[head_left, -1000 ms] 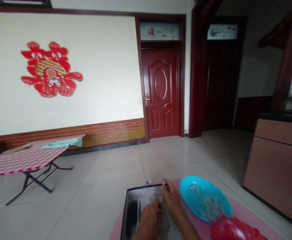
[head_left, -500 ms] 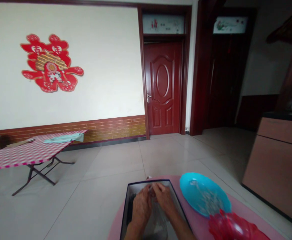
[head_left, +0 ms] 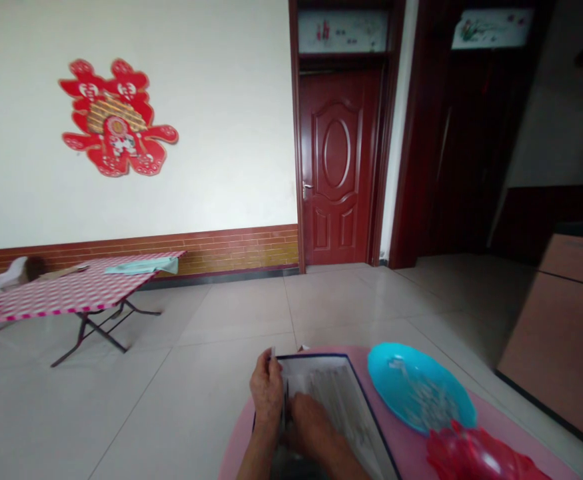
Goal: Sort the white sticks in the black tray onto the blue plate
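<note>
My left hand [head_left: 266, 390] is at the left edge of a shallow box [head_left: 316, 355] with a dark blue rim. Its fingers are closed on a small whitish piece [head_left: 272, 353] whose tip sticks up past them. Inside the box, my right hand [head_left: 312, 423] is low with curled fingers, beside a dark thin item [head_left: 285, 397] at the left wall. Whether it grips anything is hidden. Long, thin, pale translucent strips [head_left: 338, 400] lie in the box to the right of that hand; blur hides their exact kind.
The box rests on a pink tabletop [head_left: 386, 427]. To its right are a blue oval dish [head_left: 381, 373] holding several small clear pieces and a crumpled red plastic bag [head_left: 481, 457]. A checked-cloth folding table [head_left: 71, 293] stands left, a brown cabinet [head_left: 556, 327] right.
My hands have separated from a pinch together over the box. My left hand moved to the left rim, and my right hand came lower and nearer. The camera view shifted slightly.
</note>
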